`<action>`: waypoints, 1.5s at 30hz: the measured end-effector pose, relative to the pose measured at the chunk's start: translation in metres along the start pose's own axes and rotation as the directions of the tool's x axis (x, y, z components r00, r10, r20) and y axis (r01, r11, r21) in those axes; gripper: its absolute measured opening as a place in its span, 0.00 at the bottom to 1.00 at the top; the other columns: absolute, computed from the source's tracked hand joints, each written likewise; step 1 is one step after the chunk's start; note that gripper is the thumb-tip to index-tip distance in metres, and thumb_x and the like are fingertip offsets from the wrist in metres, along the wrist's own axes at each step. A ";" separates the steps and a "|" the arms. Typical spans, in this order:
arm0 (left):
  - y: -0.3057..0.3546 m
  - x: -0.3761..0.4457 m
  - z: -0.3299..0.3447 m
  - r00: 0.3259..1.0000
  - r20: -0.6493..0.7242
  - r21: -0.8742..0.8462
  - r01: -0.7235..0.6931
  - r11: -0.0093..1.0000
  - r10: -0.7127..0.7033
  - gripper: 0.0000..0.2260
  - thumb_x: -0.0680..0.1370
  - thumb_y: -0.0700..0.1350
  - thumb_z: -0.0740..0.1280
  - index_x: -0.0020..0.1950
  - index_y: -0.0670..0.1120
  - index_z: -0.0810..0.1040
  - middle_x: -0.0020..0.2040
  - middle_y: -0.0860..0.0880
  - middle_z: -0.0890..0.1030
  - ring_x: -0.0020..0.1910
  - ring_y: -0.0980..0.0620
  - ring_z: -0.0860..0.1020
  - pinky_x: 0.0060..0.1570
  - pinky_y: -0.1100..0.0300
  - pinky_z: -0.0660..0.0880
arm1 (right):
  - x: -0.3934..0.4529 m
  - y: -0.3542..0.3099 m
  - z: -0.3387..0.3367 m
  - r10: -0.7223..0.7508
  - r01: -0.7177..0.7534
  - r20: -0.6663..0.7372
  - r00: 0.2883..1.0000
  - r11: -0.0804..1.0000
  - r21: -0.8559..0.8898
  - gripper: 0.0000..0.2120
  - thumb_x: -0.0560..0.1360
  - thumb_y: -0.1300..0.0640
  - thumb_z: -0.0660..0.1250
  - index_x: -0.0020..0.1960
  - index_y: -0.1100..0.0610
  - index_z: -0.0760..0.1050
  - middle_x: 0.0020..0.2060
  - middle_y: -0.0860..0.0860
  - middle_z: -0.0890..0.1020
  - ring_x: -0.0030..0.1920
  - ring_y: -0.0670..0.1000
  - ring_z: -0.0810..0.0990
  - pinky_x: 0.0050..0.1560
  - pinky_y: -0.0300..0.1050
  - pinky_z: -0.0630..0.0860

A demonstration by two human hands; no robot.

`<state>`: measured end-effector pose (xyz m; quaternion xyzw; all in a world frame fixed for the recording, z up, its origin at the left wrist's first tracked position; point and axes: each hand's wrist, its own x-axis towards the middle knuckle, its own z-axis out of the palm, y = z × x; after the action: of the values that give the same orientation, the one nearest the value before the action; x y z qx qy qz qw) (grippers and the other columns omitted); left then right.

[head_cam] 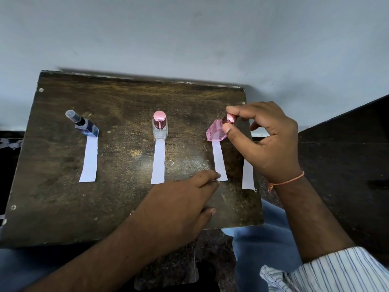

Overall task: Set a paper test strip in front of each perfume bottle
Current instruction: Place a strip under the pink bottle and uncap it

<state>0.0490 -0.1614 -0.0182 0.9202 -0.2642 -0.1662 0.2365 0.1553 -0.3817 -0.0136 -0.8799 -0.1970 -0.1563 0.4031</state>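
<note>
Three perfume bottles stand in a row on a dark wooden board (117, 207). At the left is a blue bottle (87, 127) with a clear cap; a white paper strip (89, 159) lies in front of it. The clear middle bottle (160, 130) has a pink cap and its own strip (158, 162). My right hand (265, 140) pinches the cap of the pink bottle (215, 133) at the right. My left hand (181, 203) rests on the board, fingertips on the near end of the third strip (219, 159). A fourth strip (248, 175) lies at the board's right edge, partly hidden by my right hand.
A pale wall (189, 39) rises behind the board. A dark surface (345, 161) sits to the right. My legs in blue jeans (259, 245) are below the board's near edge.
</note>
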 end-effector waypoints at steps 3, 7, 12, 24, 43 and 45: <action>-0.001 -0.001 0.000 1.000 0.007 -0.008 0.000 1.000 0.000 0.27 0.85 0.62 0.58 0.84 0.59 0.61 0.84 0.68 0.52 0.60 0.55 0.83 0.54 0.54 0.83 | 0.001 0.000 0.000 0.010 -0.010 0.014 1.000 1.000 -0.002 0.12 0.77 0.58 0.81 0.60 0.57 0.87 0.56 0.41 0.85 0.57 0.39 0.81 0.53 0.57 0.82; -0.002 0.001 0.000 1.000 -0.002 -0.003 -0.006 1.000 0.006 0.27 0.85 0.62 0.59 0.84 0.58 0.62 0.84 0.68 0.53 0.60 0.55 0.84 0.53 0.54 0.82 | 0.000 0.000 0.000 0.015 -0.015 0.015 1.000 1.000 -0.001 0.14 0.77 0.58 0.81 0.61 0.57 0.87 0.57 0.41 0.85 0.59 0.39 0.81 0.54 0.59 0.82; -0.002 0.003 -0.001 1.000 -0.009 0.011 -0.014 1.000 0.014 0.26 0.86 0.62 0.58 0.83 0.59 0.63 0.84 0.68 0.54 0.59 0.55 0.84 0.51 0.55 0.80 | -0.002 0.000 -0.003 0.016 -0.015 0.049 0.999 1.000 -0.015 0.22 0.77 0.54 0.81 0.69 0.57 0.83 0.60 0.44 0.86 0.61 0.43 0.82 0.54 0.60 0.82; 0.001 0.013 0.003 0.994 -0.110 0.007 0.014 1.000 -0.013 0.21 0.84 0.63 0.54 0.70 0.61 0.79 0.74 0.67 0.72 0.52 0.57 0.85 0.45 0.53 0.84 | -0.024 0.032 -0.059 0.297 -0.258 0.284 0.912 0.952 -0.167 0.22 0.70 0.43 0.81 0.62 0.49 0.87 0.60 0.52 0.80 0.65 0.53 0.78 0.63 0.60 0.79; 0.011 0.021 0.008 0.986 -0.165 -0.062 0.005 0.998 -0.015 0.15 0.83 0.60 0.60 0.57 0.59 0.86 0.56 0.63 0.82 0.42 0.57 0.85 0.34 0.52 0.82 | -0.036 0.045 -0.064 0.354 -0.240 0.504 0.788 0.930 -0.279 0.27 0.69 0.47 0.85 0.66 0.40 0.85 0.65 0.45 0.73 0.64 0.50 0.67 0.64 0.30 0.61; 0.011 0.021 0.008 0.987 -0.160 -0.062 0.006 0.998 -0.016 0.15 0.84 0.60 0.60 0.57 0.59 0.86 0.56 0.64 0.82 0.42 0.58 0.84 0.34 0.53 0.82 | -0.036 0.045 -0.064 0.355 -0.243 0.502 0.789 0.930 -0.276 0.27 0.69 0.47 0.85 0.67 0.40 0.84 0.65 0.45 0.73 0.64 0.50 0.67 0.64 0.29 0.61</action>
<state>0.0582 -0.1836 -0.0227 0.9242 -0.2341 -0.1010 0.2843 0.1379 -0.4654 -0.0179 -0.9431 -0.1443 0.1469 0.2611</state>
